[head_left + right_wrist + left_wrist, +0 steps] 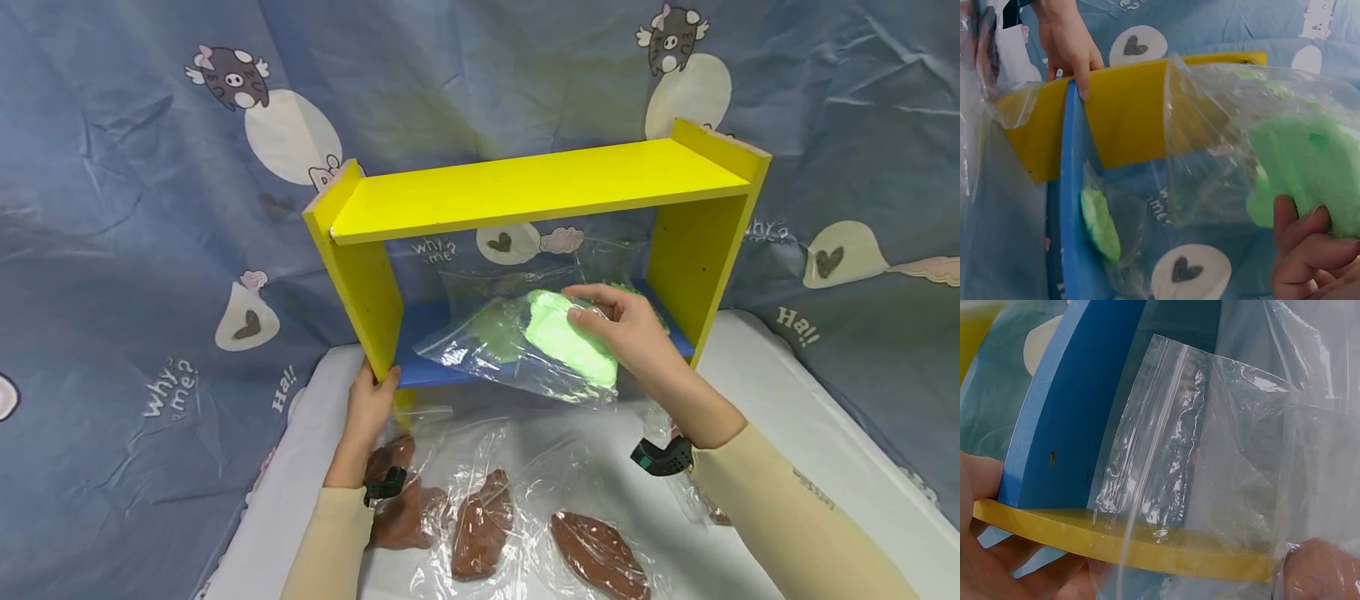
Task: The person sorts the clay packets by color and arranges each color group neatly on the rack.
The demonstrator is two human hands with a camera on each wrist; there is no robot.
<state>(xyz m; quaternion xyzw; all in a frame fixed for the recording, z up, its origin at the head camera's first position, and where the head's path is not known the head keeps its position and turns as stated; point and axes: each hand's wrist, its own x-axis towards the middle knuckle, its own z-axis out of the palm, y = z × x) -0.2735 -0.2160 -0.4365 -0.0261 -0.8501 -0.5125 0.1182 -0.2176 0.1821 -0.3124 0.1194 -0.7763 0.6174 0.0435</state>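
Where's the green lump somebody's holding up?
In the head view, the bagged green lump is right of centre, held in the right hand, in front of the blue shelf.

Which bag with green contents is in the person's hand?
The frontmost, bright green bag, pinched by the right hand; the other green bags are behind it, at the blue shelf.

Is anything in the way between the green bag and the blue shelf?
Nothing visible stands between the green bag in the right hand and the blue shelf. A second green bag sits on that shelf, taking some room.
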